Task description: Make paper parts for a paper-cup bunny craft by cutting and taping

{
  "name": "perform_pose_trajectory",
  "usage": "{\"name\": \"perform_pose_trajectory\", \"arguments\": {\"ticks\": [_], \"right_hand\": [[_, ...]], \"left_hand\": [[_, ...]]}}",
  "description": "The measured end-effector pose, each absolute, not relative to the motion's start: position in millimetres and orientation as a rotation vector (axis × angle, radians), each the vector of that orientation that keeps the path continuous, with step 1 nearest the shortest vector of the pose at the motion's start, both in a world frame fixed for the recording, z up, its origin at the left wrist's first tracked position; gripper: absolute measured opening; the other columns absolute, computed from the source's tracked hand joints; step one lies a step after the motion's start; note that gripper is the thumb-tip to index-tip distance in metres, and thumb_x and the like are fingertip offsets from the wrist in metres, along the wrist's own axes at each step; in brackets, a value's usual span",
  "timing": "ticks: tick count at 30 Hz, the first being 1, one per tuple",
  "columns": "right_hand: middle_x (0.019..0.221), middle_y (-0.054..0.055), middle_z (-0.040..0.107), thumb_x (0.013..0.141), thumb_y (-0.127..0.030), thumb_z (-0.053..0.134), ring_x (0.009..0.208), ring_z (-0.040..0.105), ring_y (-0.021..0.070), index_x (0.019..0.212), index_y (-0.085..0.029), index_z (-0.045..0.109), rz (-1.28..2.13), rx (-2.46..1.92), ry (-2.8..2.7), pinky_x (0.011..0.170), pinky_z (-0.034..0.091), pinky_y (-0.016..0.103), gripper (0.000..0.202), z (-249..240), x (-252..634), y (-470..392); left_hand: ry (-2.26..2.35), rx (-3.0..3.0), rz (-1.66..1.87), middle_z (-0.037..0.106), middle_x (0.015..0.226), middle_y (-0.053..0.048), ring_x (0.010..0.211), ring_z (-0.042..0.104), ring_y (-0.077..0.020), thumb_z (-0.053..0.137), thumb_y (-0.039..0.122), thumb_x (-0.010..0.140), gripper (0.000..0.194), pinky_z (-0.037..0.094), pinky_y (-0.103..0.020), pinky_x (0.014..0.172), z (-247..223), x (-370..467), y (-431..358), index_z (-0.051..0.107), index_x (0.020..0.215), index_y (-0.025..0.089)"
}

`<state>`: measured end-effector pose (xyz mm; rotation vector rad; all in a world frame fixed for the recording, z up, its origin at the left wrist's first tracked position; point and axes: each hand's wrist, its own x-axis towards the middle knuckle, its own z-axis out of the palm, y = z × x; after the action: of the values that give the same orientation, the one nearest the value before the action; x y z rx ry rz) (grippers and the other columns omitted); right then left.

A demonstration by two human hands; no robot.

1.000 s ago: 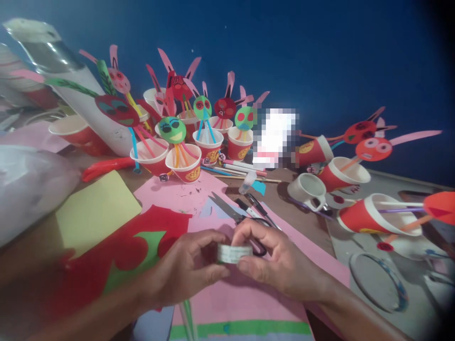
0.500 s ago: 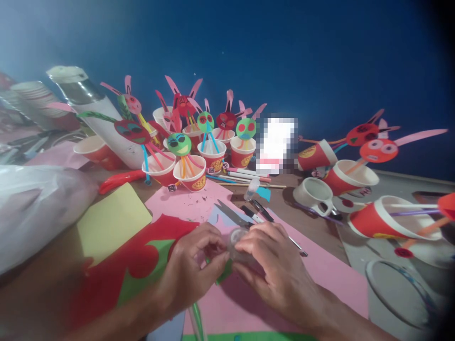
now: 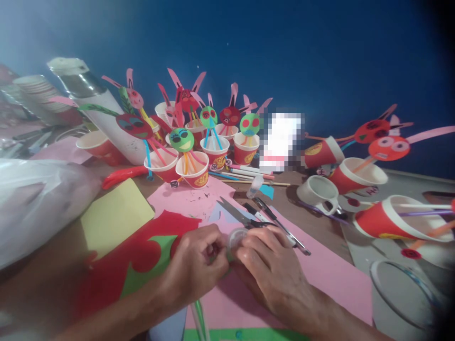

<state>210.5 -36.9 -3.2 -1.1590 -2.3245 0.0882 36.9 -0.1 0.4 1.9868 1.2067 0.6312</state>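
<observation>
Turned over since a second ago, the clear roll point(image 3: 235, 238) shows its round face, where before I saw its thin edge with writing; the person's right hand point(image 3: 277, 270) is bent over it and holds it with the fingers; the left hand point(image 3: 194, 265) is curled up small right beside it, thumb and fingers close together, and I can't tell if they pinch anything; let's say the roll is the middle of a clock and twelve is straight ahead of the person; pink paper point(image 3: 327, 270) is spread out below the hands; scissors point(image 3: 236, 212) lie just past the roll between twelve and one, tips pointing to ten; a black pen point(image 3: 284, 227) lies near between two and three; green straws point(image 3: 199, 317) poke out at seven; red paper point(image 3: 113, 267) lies between eight and nine; a yellow sheet point(image 3: 119, 215) is between nine and ten, and a puffy plastic bag point(image 3: 42, 208) is farther off the same way; red cups point(image 3: 190, 179) with funny paper faces point(image 3: 182, 140) stand at eleven; a white mug point(image 3: 313, 194) sits at two; far back, at twelve, is a big blue wall point(image 3: 341, 61).
</observation>
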Motion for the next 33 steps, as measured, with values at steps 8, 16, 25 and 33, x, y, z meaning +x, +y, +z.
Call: {"name": "perform_pose_trajectory", "arguments": {"ticks": [8, 16, 25, 33], "right_hand": [[0.089, 0.003, 0.060, 0.085, -0.016, 0.056, 0.088, 0.049, 0.0209, 0.093, -0.020, 0.051, 0.568, -1.174, -2.028, 0.079, 0.037, 0.037, 0.011, -1.0, 211.4, -36.3], [0.091, 0.003, 0.054, 0.084, -0.012, 0.054, 0.092, 0.046, 0.0203, 0.093, -0.021, 0.050, 0.728, -1.199, -1.882, 0.084, 0.037, 0.037, 0.012, -2.9, 214.8, -35.6], [0.091, 0.004, 0.057, 0.083, -0.010, 0.055, 0.094, 0.047, 0.0214, 0.097, -0.020, 0.050, 0.581, -1.141, -1.969, 0.085, 0.039, 0.038, 0.018, -1.7, 216.5, -33.7], [0.091, 0.005, 0.063, 0.081, -0.006, 0.058, 0.087, 0.049, 0.0204, 0.096, -0.016, 0.052, 0.391, -1.059, -2.070, 0.082, 0.040, 0.038, 0.019, -5.9, 214.9, -32.4]], "left_hand": [[1.029, 1.172, 0.575, 0.046, 0.054, 0.004, 0.049, 0.043, -0.0091, 0.053, 0.020, 0.064, 0.006, 0.034, -0.022, 0.048, 5.3, 36.4, 8.0, 0.050, 0.061, 0.015], [0.844, 0.989, 0.635, 0.054, 0.053, 0.003, 0.047, 0.053, -0.0099, 0.053, 0.014, 0.063, 0.002, 0.036, -0.021, 0.047, -5.5, 28.2, 13.0, 0.054, 0.062, 0.015], [0.872, 1.071, 0.639, 0.051, 0.062, 0.002, 0.055, 0.047, -0.0088, 0.064, 0.035, 0.074, 0.024, 0.036, -0.022, 0.053, -2.1, 28.9, 9.8, 0.054, 0.077, 0.013], [1.001, 1.230, 0.618, 0.048, 0.063, 0.002, 0.056, 0.044, -0.0092, 0.063, 0.031, 0.076, 0.020, 0.035, -0.022, 0.053, -2.9, 31.5, 7.3, 0.054, 0.073, 0.014]]}}
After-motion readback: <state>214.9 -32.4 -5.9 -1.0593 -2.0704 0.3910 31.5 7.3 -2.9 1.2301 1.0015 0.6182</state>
